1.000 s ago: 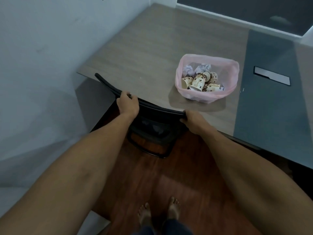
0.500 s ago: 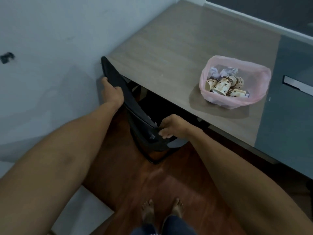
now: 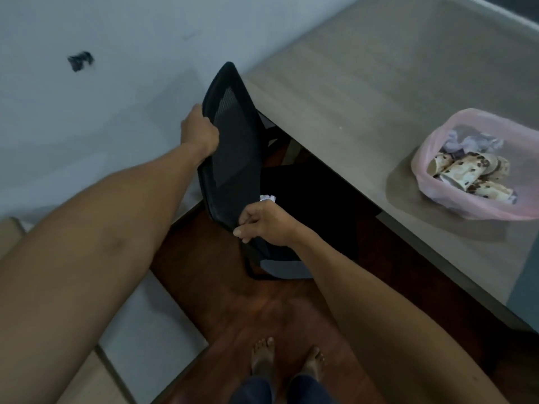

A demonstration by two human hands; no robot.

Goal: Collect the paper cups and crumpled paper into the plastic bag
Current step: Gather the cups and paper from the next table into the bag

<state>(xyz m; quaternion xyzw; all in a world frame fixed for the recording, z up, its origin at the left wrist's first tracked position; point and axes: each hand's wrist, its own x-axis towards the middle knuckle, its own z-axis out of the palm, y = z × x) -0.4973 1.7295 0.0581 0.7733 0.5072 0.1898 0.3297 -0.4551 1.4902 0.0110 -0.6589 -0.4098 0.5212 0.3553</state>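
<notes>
While the left hand clamps the upper edge of the black mesh chair back, the right hand pinches its lower edge, fingers closed on the frame. Both hands are shut on the chair, which stands turned at an angle beside the desk, its back near the desk's corner and the wall.

Just above the right hand, between the chair back and the dark space under the desk, a small pale lump shows; it looks like a piece of crumpled paper on the seat, though it is too small to be sure. If so, the step in hand is clearing the chair away to reach it. To do that well, I judge the chair should be swung out from the desk with both hands steady, slowly enough that the lump does not slide off into the dark under the desk, and one hand freed only once the chair rests.

On the desk, well to the right of the chair, the pink plastic bag sits open. Inside lie several spotted paper cups on their sides, with balls of crumpled paper behind them. Most of the collecting looks done.
</notes>
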